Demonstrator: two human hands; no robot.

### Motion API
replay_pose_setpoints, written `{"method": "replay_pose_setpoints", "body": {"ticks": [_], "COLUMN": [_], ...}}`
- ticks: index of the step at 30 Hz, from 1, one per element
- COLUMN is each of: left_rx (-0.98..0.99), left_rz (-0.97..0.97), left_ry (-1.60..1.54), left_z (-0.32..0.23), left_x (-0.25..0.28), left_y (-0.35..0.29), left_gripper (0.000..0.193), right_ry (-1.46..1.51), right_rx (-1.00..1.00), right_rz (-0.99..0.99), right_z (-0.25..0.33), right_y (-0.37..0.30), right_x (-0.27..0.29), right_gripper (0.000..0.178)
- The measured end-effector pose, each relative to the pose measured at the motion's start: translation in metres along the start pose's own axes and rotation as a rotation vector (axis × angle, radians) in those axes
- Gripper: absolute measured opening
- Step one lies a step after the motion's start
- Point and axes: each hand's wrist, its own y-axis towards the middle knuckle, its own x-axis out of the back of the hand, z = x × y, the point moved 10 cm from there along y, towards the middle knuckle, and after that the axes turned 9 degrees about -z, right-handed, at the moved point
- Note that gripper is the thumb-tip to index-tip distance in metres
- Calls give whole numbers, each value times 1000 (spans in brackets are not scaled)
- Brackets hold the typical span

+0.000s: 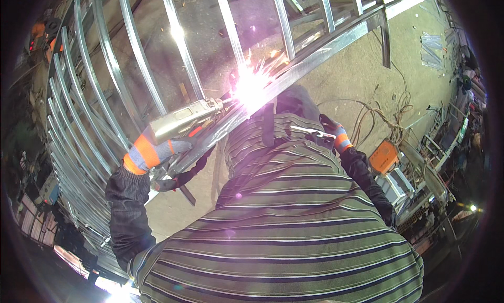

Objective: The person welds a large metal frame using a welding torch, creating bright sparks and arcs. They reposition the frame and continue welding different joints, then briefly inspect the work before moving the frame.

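My left hand [152, 151], in an orange and grey glove, is closed around a handheld welding gun [186, 117] with a pale metallic body. Its tip meets a blinding weld arc [252, 88] with sparks flying up. The arc burns at a long steel rail [310, 61], where an upright bar [230, 25] comes down; the glare hides the joint. My right hand [336, 132], in a similar glove, lies against my knee with dark fingers laid over it. It is apart from the rail. A silver clip [312, 130] lies on my striped clothing beside it.
Many curved metal bars [107, 56] fan out on the left. Cables [378, 111] lie coiled on the concrete floor [341, 82] at right, near an orange box [384, 157]. Short metal pieces [431, 50] lie farther off. A dark shape [168, 184] sits below the rail.
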Motion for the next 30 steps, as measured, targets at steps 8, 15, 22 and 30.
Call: {"method": "replay_pose_setpoints", "body": {"ticks": [8,15,22,30], "left_rx": [-21,17,56,-163], "left_rz": [18,11,6,-31], "left_ry": [-35,29,0,283], "left_z": [-3,7,8,1], "left_x": [1,5,7,11], "left_y": [1,0,-3,-10], "left_gripper": [69,67,65,66], "right_ry": [271,296,435,-253], "right_rx": [-72,-94,-179,112], "right_rz": [3,11,45,-88], "right_z": [-25,-35,-43,0], "right_y": [10,14,19,12], "right_x": [-1,1,-3,3], "right_gripper": [53,50,49,42]}}
